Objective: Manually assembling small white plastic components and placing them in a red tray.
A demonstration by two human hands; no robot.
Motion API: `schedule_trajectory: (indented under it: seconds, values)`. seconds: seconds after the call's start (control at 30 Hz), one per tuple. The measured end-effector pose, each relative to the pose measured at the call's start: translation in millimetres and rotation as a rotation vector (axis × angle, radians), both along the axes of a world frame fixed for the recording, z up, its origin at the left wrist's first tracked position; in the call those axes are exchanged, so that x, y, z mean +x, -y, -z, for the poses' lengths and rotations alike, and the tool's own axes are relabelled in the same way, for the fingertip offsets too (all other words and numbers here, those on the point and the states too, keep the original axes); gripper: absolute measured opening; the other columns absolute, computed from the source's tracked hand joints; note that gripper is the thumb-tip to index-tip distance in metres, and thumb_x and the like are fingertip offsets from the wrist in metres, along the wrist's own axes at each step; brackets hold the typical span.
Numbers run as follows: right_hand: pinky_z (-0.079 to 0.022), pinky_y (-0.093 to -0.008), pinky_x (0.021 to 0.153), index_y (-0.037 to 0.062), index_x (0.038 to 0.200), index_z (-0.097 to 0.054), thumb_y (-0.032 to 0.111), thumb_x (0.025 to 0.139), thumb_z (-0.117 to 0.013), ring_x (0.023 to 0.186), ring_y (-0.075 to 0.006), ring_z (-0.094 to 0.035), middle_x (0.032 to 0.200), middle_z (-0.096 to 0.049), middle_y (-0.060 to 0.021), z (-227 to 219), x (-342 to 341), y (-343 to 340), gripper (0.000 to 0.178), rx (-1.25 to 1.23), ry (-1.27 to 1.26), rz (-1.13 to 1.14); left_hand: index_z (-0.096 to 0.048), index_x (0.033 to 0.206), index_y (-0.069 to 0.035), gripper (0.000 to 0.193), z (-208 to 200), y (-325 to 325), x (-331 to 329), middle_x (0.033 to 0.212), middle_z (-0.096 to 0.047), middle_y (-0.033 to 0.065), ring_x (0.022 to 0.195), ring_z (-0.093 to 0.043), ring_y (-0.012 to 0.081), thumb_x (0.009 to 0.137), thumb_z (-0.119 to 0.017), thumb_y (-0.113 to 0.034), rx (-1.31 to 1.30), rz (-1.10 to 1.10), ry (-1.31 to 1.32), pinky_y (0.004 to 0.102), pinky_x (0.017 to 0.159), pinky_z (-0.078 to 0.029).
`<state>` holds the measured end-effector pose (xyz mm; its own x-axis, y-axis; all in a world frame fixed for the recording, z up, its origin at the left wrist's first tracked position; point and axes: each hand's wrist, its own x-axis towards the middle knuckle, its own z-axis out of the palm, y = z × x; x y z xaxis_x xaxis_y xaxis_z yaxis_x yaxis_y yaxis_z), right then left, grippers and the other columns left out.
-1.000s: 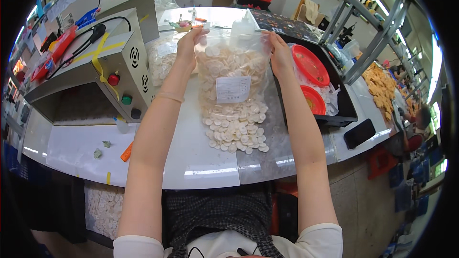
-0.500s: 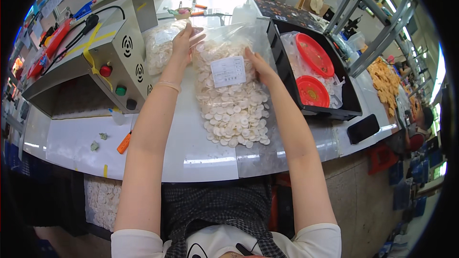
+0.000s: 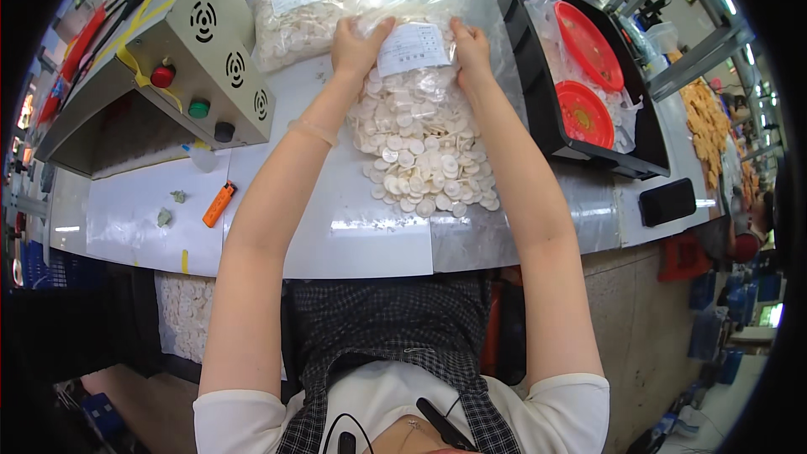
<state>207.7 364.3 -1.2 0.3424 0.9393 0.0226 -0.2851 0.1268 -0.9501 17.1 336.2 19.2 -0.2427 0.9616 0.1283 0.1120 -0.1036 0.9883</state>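
A clear plastic bag [image 3: 429,122] full of flat, round, whitish discs lies on the table in front of me, a white printed label [image 3: 413,49] near its upper part. My left hand [image 3: 360,49] is closed on the bag's left side beside the label, its thumb on top. On the opposite side my right hand [image 3: 472,49] holds the bag, thumb up and fingers curled round the edge. Whether the lowest discs are inside the film or loose is hard to tell. A second bag [image 3: 294,21] of similar discs lies behind my left hand.
A grey metal box machine [image 3: 176,67] with red, green and black knobs stands left. On the right, a black tray [image 3: 580,130] holds red dishes [image 3: 584,113]; beside it lies a black phone [image 3: 667,202]. An orange lighter [image 3: 219,203] lies near the front edge.
My left hand, raised with fingers spread at the bag's upper left, has come down and closed on its side. My right hand stays on the bag. The whole view has shifted.
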Motion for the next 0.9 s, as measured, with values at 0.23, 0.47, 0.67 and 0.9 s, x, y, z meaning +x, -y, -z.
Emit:
schedule_trajectory:
  seconds: [0.23,0.47,0.67,0.9]
  values:
    - [-0.053,-0.0359,0.072,-0.0081,0.115,-0.052,0.025,0.086,-0.071,0.086,-0.0235,-0.064,0.104,-0.063,-0.0173,1.3,14.4,-2.4,0.048,-0.106,0.025,0.005,-0.062,0.117,0.002,0.081,7.8,-30.6,5.5,0.113,-0.065,0.0201,0.103,-0.064,0.0303,0.067,-0.073,-0.061,0.035,0.0,-0.247,0.0364,0.09,-0.05]
    - [-0.053,-0.0379,0.074,-0.0108,0.117,-0.053,0.029,0.087,-0.07,0.088,-0.0268,-0.064,0.107,-0.063,-0.0197,1.6,20.7,-23.0,0.052,-0.157,0.345,0.06,-0.066,0.111,0.001,0.075,8.7,-56.0,7.3,0.111,-0.066,0.0211,0.1,-0.065,0.0319,0.072,-0.064,-0.063,0.139,-0.151,-0.434,0.0395,0.09,-0.049]
    - [-0.049,-0.032,0.063,-0.0049,0.116,-0.054,0.041,0.087,-0.068,0.077,-0.0197,-0.061,0.097,-0.064,-0.0121,-2.7,24.7,15.3,0.056,-0.13,0.202,-0.143,-0.056,0.122,0.002,0.079,15.0,-33.7,-10.9,0.109,-0.065,0.0226,0.103,-0.062,0.0331,0.078,-0.061,-0.063,0.142,0.099,-0.384,0.0389,0.093,-0.046]
    - [-0.042,-0.0269,0.071,-0.0014,0.125,-0.048,0.058,0.09,-0.056,0.074,-0.0125,-0.05,0.097,-0.058,-0.0059,6.5,41.8,42.5,0.07,-0.165,0.475,-0.208,-0.046,0.133,0.001,0.078,41.4,-5.5,-36.0,0.13,-0.049,0.0251,0.122,-0.049,0.0323,0.083,-0.062,-0.056,0.146,-0.012,-0.486,0.0378,0.1,-0.04]
